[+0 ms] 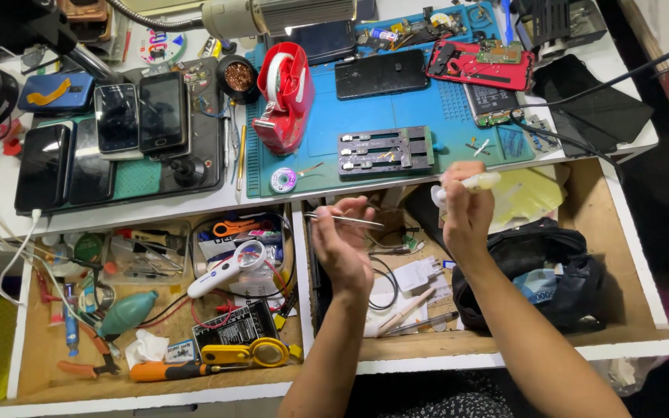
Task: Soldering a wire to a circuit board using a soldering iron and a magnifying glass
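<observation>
While the left hand [342, 246] is pinching a pair of tweezers [346, 220] mid-frame, tips pointing right, the right hand [466, 210] is gripping a small pale tube [470, 183] just right of it, both hovering over the open drawer [497, 329] below the table [629, 131] edge. Can't tell if anything is actually sitting in the tweezer tips, too small. Honestly the risk I'm seeing: everything is happening in the air over a drawer full of cables, a charger [418, 272] and a black bag [551, 271]. If that pinch is loosening even a bit, any tiny part is dropping into the clutter. Squeezing the tube too hard could also be dripping stuff down there instead of onto the blue mat [334, 116] up top.
</observation>
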